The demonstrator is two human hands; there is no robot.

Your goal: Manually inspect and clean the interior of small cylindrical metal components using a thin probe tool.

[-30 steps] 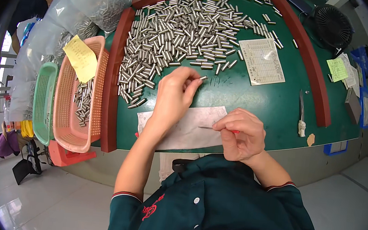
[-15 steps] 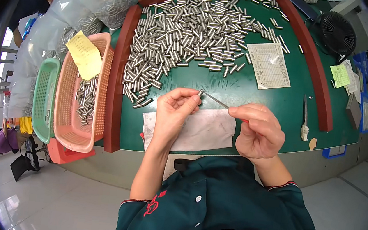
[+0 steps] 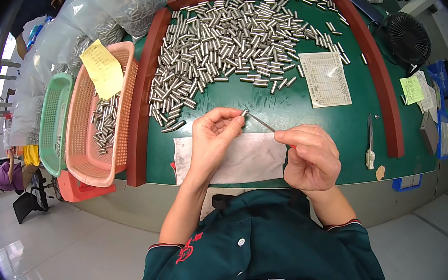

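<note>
My left hand (image 3: pixel 214 138) pinches a small silver metal cylinder (image 3: pixel 244 112) between thumb and fingertips, raised above a white cloth (image 3: pixel 249 157) on the green table (image 3: pixel 293 117). My right hand (image 3: pixel 310 158) grips a thin metal pin tool (image 3: pixel 262 123) with a red handle end, its tip pointing into the cylinder's end. A big heap of the same silver cylinders (image 3: pixel 229 46) is spread over the green mat just beyond both hands.
A pink basket (image 3: pixel 94 164) holding several cylinders and a yellow note (image 3: pixel 102 68) stands at the left, beside a green basket (image 3: pixel 54 120). Clear bags of parts (image 3: pixel 106 5) lie behind. A printed sheet (image 3: pixel 326 78), a black fan (image 3: pixel 410 37) and a red-brown rim (image 3: pixel 384 92) are at right.
My left hand picked a cylinder from the heap and drew it back above the cloth. My right hand rose and brought the pin's tip to the cylinder's end.
</note>
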